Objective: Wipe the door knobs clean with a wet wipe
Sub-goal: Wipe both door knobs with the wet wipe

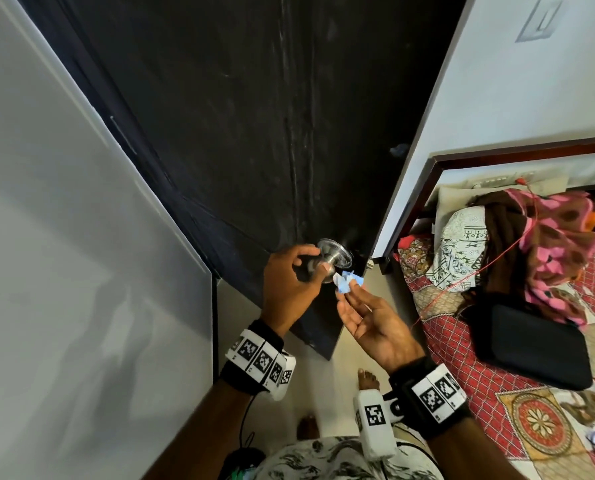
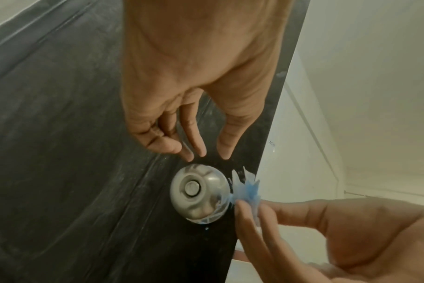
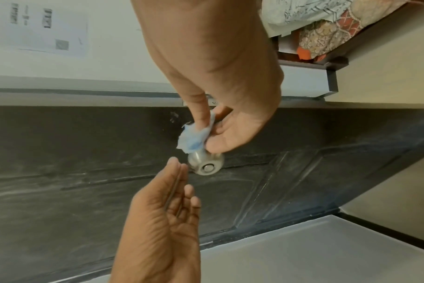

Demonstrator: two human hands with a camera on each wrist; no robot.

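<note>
A round silver door knob sits near the edge of a black door. My right hand pinches a crumpled blue and white wet wipe between thumb and fingertips. The wet wipe lies against the right side of the knob. My left hand hovers just beside the knob with relaxed, nearly straight fingers and holds nothing. In the right wrist view the wet wipe sits at the rim of the knob, under my right hand. My left hand reaches in from below.
A white panel stands to the left of the door, and a white door frame to its right. A bed with heaped clothes and a black bag fills the right side. My bare feet stand on the pale floor.
</note>
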